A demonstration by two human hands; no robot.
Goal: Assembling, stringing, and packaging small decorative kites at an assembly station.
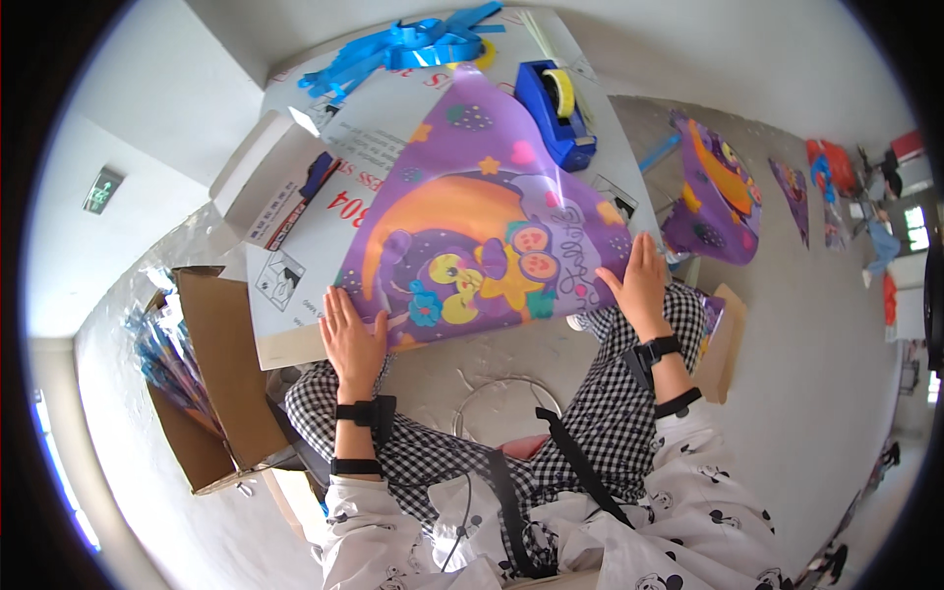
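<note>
A purple triangular kite sheet (462, 221) with a cartoon bear, a moon and stars lies on the table, its narrow tip pointing away from me. My left hand (354, 339) rests flat at its near left corner, fingers stretched out. At the near right corner my right hand (641, 290) lies with its fingers out and its thumb apart, touching the sheet's edge. Neither hand grips anything. Just beyond the sheet's right side stands a blue tape dispenser (565, 133) with a yellow roll of tape (560, 93).
Blue ribbon strips (408, 44) lie along the table's far edge. An opened white box (270, 182) stands at the table's left. A cardboard box (231, 364) with colourful packed items is on the floor to the left. Another purple printed sheet (718, 192) hangs at the right.
</note>
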